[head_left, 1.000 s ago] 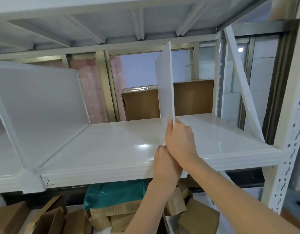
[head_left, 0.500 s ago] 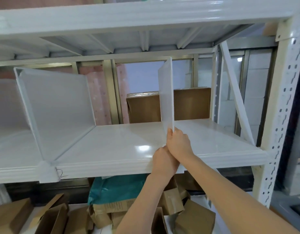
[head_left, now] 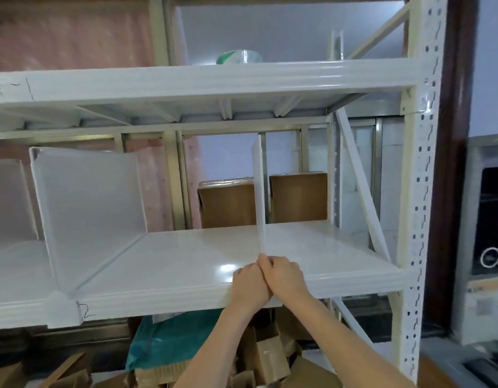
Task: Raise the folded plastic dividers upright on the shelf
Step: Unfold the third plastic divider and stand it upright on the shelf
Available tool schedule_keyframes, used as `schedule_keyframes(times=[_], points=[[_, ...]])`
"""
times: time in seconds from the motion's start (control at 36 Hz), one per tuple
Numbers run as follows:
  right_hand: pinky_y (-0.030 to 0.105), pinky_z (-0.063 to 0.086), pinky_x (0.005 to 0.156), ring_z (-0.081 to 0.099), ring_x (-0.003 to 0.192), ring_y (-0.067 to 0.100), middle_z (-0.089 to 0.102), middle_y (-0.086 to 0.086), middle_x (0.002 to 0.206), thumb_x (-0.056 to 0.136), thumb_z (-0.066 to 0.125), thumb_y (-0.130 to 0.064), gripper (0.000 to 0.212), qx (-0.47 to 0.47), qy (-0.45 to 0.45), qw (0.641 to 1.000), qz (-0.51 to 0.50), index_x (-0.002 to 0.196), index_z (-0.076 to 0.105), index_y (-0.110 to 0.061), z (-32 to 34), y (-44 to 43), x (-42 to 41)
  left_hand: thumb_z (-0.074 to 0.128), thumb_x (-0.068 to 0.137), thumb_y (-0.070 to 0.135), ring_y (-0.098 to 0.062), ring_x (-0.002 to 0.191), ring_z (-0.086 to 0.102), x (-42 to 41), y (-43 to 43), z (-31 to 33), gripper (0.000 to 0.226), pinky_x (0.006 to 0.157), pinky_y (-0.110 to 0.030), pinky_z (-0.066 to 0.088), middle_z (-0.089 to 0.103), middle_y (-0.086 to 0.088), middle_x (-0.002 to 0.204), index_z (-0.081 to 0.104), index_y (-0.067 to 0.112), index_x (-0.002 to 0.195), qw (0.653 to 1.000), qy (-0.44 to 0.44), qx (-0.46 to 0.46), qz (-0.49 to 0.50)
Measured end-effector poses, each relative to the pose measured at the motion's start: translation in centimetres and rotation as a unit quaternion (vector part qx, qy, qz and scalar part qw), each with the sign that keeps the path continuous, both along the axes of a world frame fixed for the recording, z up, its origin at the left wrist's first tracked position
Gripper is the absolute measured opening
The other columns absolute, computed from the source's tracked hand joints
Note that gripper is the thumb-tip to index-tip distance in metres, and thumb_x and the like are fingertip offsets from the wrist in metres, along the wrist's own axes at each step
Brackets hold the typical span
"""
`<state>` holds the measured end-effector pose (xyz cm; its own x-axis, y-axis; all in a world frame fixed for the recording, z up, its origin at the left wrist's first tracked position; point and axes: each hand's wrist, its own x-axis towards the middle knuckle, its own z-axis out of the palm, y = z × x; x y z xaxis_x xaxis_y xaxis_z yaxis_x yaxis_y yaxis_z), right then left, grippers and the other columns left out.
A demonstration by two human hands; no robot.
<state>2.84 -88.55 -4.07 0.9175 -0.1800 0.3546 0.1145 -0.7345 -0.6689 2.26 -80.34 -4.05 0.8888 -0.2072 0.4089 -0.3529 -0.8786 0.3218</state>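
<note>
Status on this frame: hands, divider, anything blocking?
The left hand and right hand grip the plastic divider at its lower front edge. It stands upright on the shelf. Nothing is in the way; a cardboard box sits behind, clear.

No printed word, brand or label can be read anywhere. The nearest thing to writing is a small black hand-drawn scribble (head_left: 86,311) on the front lip of the shelf (head_left: 186,295), just right of the foot of the left divider (head_left: 88,197). It looks like a 2 or a Z; which one cannot be told. A few thin black strokes (head_left: 16,84) mark the front of the upper beam (head_left: 214,79) at the far left and form no letter. At the far right a white ring (head_left: 490,257) sits on a dark panel (head_left: 494,208); anything inside it is too blurred to read.
</note>
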Motion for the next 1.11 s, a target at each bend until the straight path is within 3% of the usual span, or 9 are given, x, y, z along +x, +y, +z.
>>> schedule_keyframes(times=[0.22, 0.39, 0.58, 0.75, 0.86, 0.94, 1.11], points=[[0.015, 0.041, 0.064, 0.059, 0.071, 0.007, 0.062, -0.006, 0.083, 0.100, 0.033, -0.048, 0.044, 0.005, -0.025, 0.999, -0.028, 0.099, 0.068, -0.020, -0.8, -0.2, 0.9, 0.048, 0.096, 0.025, -0.018, 0.106, 0.059, 0.7, 0.0, 0.1, 0.023, 0.099, -0.035, 0.043, 0.065, -0.001, 0.114, 0.058, 0.018, 0.116, 0.999, 0.018, -0.020, -0.021], [0.014, 0.038, 0.060, 0.058, 0.069, 0.006, 0.065, -0.005, 0.084, 0.100, 0.032, -0.047, 0.043, -0.021, -0.041, 0.999, -0.028, 0.101, 0.068, -0.022, -1.4, -0.1, 0.7, 0.051, 0.094, 0.024, -0.016, 0.102, 0.060, 0.5, 0.5, -0.6, 0.022, 0.099, -0.031, 0.043, 0.066, 0.000, 0.109, 0.059, 0.018, 0.113, 0.999, -0.010, -0.015, -0.033], [0.018, 0.044, 0.072, 0.062, 0.077, 0.009, 0.071, 0.000, 0.096, 0.101, 0.032, -0.046, 0.044, -0.012, -0.024, 1.000, 0.005, 0.105, 0.068, -0.021, -1.0, -0.2, -0.1, 0.049, 0.094, 0.020, -0.017, 0.103, 0.060, 0.4, 0.5, -1.0, 0.022, 0.100, -0.031, 0.041, 0.065, -0.001, 0.109, 0.059, 0.017, 0.113, 0.998, -0.028, 0.015, -0.048], [0.023, 0.050, 0.083, 0.065, 0.089, 0.014, 0.069, 0.002, 0.106, 0.101, 0.034, -0.045, 0.040, -0.065, -0.013, 0.998, 0.006, 0.114, 0.063, -0.020, -1.2, -0.2, -0.9, 0.048, 0.093, 0.028, -0.017, 0.109, 0.054, 0.1, 1.0, -1.5, 0.029, 0.103, -0.032, 0.039, 0.060, -0.001, 0.118, 0.053, 0.017, 0.120, 0.995, -0.047, 0.071, -0.050], [0.021, 0.051, 0.082, 0.064, 0.087, 0.012, 0.067, 0.000, 0.102, 0.100, 0.037, -0.046, 0.036, -0.126, -0.034, 0.991, -0.013, 0.115, 0.056, -0.019, -2.0, 0.3, -1.8, 0.049, 0.089, 0.040, -0.019, 0.120, 0.047, 0.2, 1.9, -3.1, 0.044, 0.111, -0.034, 0.030, 0.051, -0.001, 0.126, 0.045, 0.019, 0.127, 0.989, -0.074, 0.118, -0.037], [0.018, 0.049, 0.079, 0.062, 0.090, 0.011, 0.064, 0.000, 0.106, 0.098, 0.046, -0.040, 0.032, -0.149, -0.058, 0.987, -0.024, 0.122, 0.049, -0.019, -2.5, 0.5, -2.4, 0.051, 0.089, 0.038, -0.021, 0.130, 0.038, -0.1, 2.3, -3.7, 0.052, 0.116, -0.038, 0.022, 0.043, -0.003, 0.138, 0.038, 0.018, 0.134, 0.984, -0.089, 0.151, -0.020], [0.024, 0.047, 0.095, 0.058, 0.112, 0.014, 0.058, 0.002, 0.125, 0.096, 0.055, -0.033, 0.045, -0.191, -0.070, 0.978, -0.035, 0.135, 0.041, -0.017, -3.3, 0.5, -3.8, 0.049, 0.091, 0.034, -0.025, 0.138, 0.030, -0.7, 2.9, -4.3, 0.058, 0.119, -0.039, 0.013, 0.034, -0.007, 0.147, 0.029, 0.014, 0.142, 0.973, -0.129, 0.189, -0.007]])
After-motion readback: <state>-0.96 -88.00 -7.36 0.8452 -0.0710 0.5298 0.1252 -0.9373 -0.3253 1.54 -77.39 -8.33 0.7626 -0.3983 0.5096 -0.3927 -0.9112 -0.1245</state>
